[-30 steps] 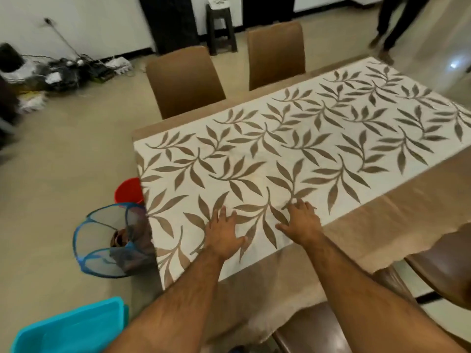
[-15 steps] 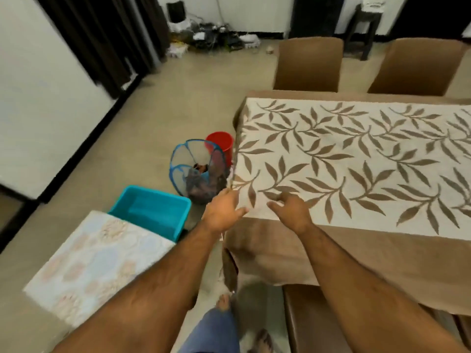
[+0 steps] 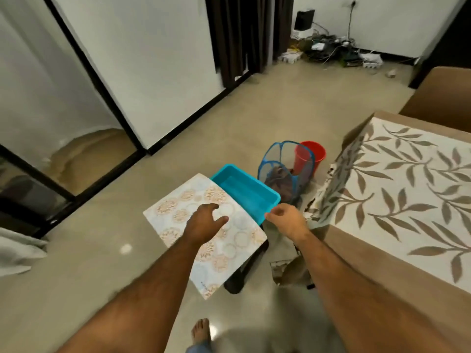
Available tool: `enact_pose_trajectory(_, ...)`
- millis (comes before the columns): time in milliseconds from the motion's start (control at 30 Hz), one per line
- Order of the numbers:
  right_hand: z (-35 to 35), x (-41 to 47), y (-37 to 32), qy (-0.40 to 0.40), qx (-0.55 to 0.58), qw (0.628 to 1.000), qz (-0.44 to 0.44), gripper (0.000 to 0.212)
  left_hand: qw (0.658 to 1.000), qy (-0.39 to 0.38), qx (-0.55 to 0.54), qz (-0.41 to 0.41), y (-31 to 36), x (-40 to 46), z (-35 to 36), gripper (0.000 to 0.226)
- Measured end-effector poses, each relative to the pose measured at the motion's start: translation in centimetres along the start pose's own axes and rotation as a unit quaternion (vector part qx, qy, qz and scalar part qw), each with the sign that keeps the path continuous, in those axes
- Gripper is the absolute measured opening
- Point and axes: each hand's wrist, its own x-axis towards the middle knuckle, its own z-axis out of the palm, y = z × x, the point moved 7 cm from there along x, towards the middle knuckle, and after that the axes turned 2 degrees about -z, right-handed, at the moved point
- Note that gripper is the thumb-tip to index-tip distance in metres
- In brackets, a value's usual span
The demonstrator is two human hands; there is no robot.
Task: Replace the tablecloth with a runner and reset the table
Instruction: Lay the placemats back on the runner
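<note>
Head view
Runner: white cloth with brown leaves. It lies flat on the table, and its near end hangs over the table's edge.
Table: brown, with a bare brown strip along the side of the runner.
Left hand: away from the table, over a flat white board with orange flowers. Fingers are loose and a bit spread, holding nothing. I cannot tell if it touches the board.
Right hand: just beside the table's corner, in the air. Fingers hang a little curled, and it holds nothing.
Blue tub: on the floor near the table's end, partly under the flowered board.
Mesh basket: blue rim, dark cloth inside. It stands just beside the table's end, next to the tub.
Red bucket: behind the mesh basket, near the table's end.
Chair: brown, at the table's far side.
Bare foot: on the floor, near the table's near side.
Wires and boxes: by the far wall, well apart from the table.
</note>
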Motion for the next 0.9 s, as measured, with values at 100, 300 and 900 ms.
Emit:
enact_pose_trajectory(100,5.2,1.0,-2.7,-0.022,-0.010,1.000,-0.001,0.038,0.999,0.002,-0.017,-0.029,-6.8,1.2,-2.6,0.061)
enact_pose_trajectory(300,11.6,3.2,-6.2,-0.026,-0.074,0.997,0.002,0.042,0.993,0.009,-0.069,-0.100,-16.9,3.7,-5.5,0.053)
enact_pose_trajectory(900,19.4,17.5,-6.0,-0.026,-0.217,0.976,-0.010,0.049,0.898,0.056,-0.291,-0.326,-26.4,9.2,1.7,0.061)
